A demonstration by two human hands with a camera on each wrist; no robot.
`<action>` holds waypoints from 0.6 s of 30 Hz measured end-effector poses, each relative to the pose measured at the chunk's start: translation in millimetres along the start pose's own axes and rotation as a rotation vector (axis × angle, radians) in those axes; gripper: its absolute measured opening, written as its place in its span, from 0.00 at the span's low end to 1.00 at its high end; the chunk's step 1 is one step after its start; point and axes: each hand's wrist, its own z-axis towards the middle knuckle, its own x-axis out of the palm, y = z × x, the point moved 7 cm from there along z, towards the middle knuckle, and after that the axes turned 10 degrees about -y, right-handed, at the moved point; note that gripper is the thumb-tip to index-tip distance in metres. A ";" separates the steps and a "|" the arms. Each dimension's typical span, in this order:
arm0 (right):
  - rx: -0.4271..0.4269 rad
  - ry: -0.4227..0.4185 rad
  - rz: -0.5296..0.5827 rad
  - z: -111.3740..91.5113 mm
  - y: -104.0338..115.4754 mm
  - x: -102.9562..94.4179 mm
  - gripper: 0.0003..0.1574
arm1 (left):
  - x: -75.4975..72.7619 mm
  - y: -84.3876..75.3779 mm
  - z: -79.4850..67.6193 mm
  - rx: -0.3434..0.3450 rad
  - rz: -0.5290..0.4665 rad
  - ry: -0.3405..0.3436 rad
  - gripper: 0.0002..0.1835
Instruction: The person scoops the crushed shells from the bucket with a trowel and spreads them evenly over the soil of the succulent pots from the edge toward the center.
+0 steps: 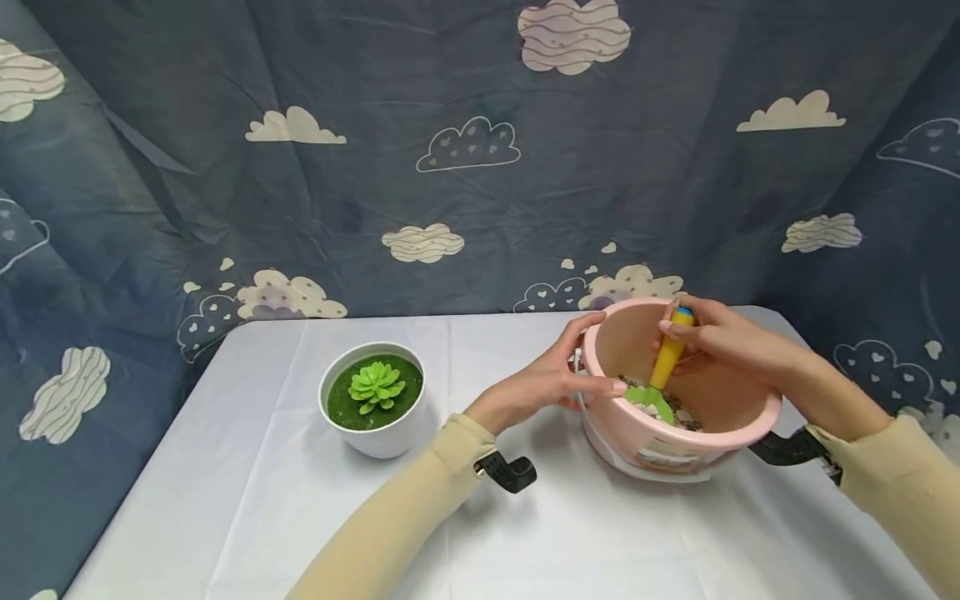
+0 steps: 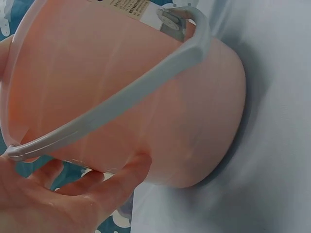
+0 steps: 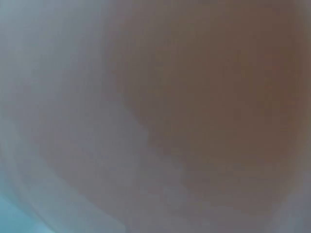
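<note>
Yellow-and-green shovel (image 1: 664, 367) is slanting inside the pink bucket (image 1: 618, 429), probably light, stiff plastic, its rounded handle offering the surest hold | right hand (image 1: 723, 333): fingers are pinching that handle | left hand (image 1: 551, 382): fingers are gripping the bucket's smooth rim and wall | scoop is meeting loose, hard-looking pebbles (image 1: 686, 417)

Black wrist pieces (image 1: 516, 474) jut from cream sleeves (image 1: 401, 517).

A yellow-handled scoop (image 1: 666, 365) slants inside a pink bucket (image 1: 621, 428).
</note>
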 end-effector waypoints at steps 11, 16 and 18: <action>0.020 -0.104 0.008 0.5 4.2 -5.2 0.24 | -2.9 -1.5 0.5 -0.013 -0.015 0.002 0.46; 0.022 -0.119 0.037 -4.1 8.3 -14.2 0.23 | -0.3 -2.0 0.7 -0.024 -0.044 0.010 0.46; 0.029 -0.121 0.047 -5.3 9.5 -18.1 0.22 | -0.3 -2.3 0.7 -0.027 -0.051 0.008 0.46</action>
